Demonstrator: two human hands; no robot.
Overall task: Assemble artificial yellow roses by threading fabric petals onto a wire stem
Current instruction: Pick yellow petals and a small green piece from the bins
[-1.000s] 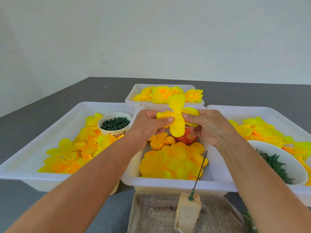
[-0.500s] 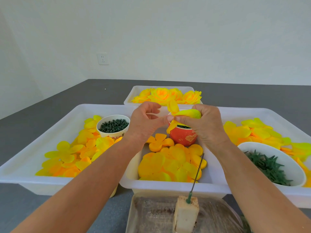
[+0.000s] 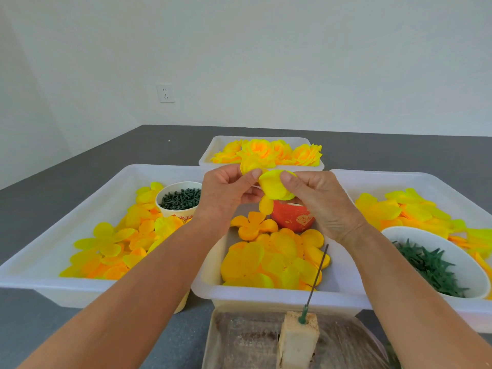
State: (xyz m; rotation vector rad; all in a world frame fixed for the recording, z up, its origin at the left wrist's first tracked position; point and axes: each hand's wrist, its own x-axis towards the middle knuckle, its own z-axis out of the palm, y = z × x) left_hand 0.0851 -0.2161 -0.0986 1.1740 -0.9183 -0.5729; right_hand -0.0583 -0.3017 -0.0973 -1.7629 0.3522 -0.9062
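Note:
A yellow fabric petal piece [image 3: 272,188] is held up between both hands above the middle tray [image 3: 266,294]. My left hand [image 3: 226,198] pinches its upper left lobe, and my right hand [image 3: 319,201] pinches the folded right side with thumb and forefinger. One lobe hangs down below. A thin wire stem [image 3: 317,275] stands tilted in a foam block [image 3: 297,339] at the near edge, apart from both hands. Loose yellow petals [image 3: 269,259] fill the middle tray.
A left tray [image 3: 80,286] holds petals and a cup of dark green pieces [image 3: 181,199]. A right tray [image 3: 415,179] holds petals and a white bowl of green sepals [image 3: 431,265]. A red cup [image 3: 292,218] sits under my hands. Finished roses [image 3: 269,153] fill the back tray.
The flat petal piece has been folded up between my hands. Both hands have shifted slightly upward and now pinch it closer together.

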